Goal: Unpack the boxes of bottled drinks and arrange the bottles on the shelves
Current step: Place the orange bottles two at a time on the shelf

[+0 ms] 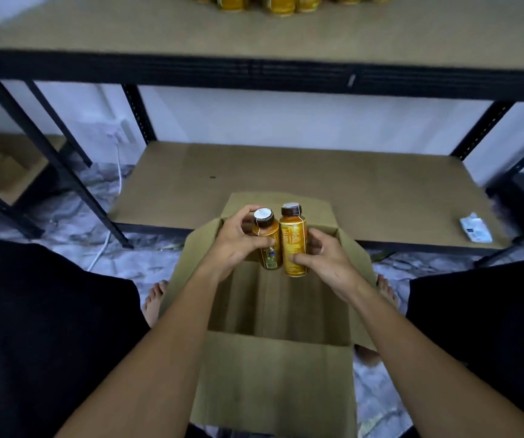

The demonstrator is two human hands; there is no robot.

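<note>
Floor: we see crinkled plastic sheeting (74,222) under a black-framed rack, and an open cardboard box (273,374) between our bare feet.
Upper shelf (128,33): a row of amber bottles (286,3) stands on it, cut off by the top of our view.
Lower shelf (254,172): a white packet (475,230) lies near its front right corner.
Left hand (235,245): our fingers curl round the dark-capped left bottle (267,238), held above the box's far end.
Right hand (327,257): we grip the right bottle (292,245), side by side with the other.
</note>
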